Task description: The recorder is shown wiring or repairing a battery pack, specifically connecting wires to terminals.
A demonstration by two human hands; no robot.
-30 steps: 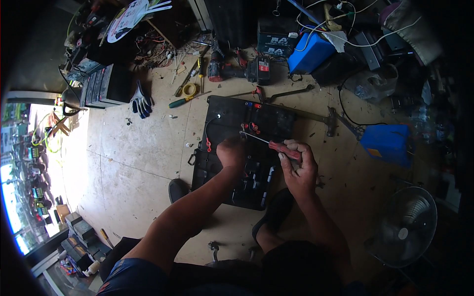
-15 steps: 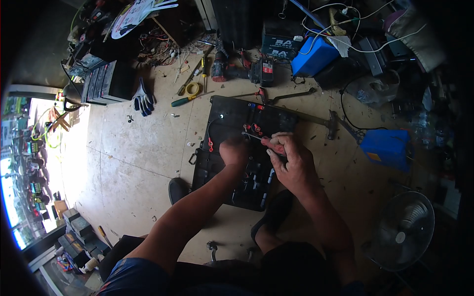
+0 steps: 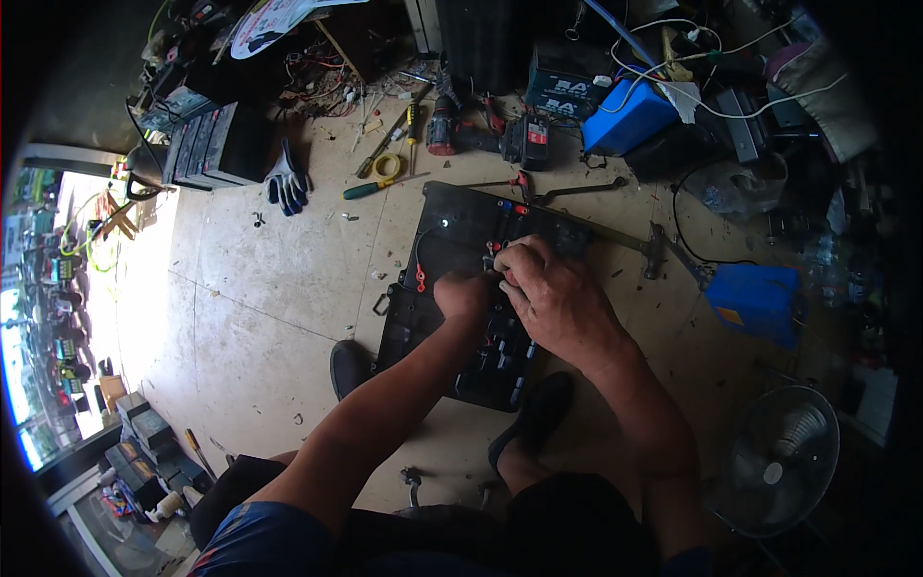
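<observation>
A black plastic box (image 3: 457,207) with wires and fittings lies on the floor between my feet. Over its middle is my left hand (image 3: 464,296), closed, its fingertips lost in shadow. My right hand (image 3: 553,288) is beside it at the right, thumb and fingers pinched together over the box; what they hold is hidden. The two hands nearly meet. Left of them, a cable with a red terminal end (image 3: 420,276) lies on the box. Small red and blue terminals (image 3: 512,208) sit at its far edge.
Beyond the box lie a hammer (image 3: 653,252), a wrench (image 3: 586,190), a cordless drill (image 3: 441,135), a green-handled screwdriver (image 3: 362,191) and yellow tape (image 3: 387,168). Work gloves (image 3: 286,181) are at far left. Blue packs (image 3: 755,298) and a fan (image 3: 777,462) stand right.
My right hand has moved left, closer to my left hand, and its fingers have curled in. The red-handled screwdriver it held no longer shows. The view has shifted slightly.
</observation>
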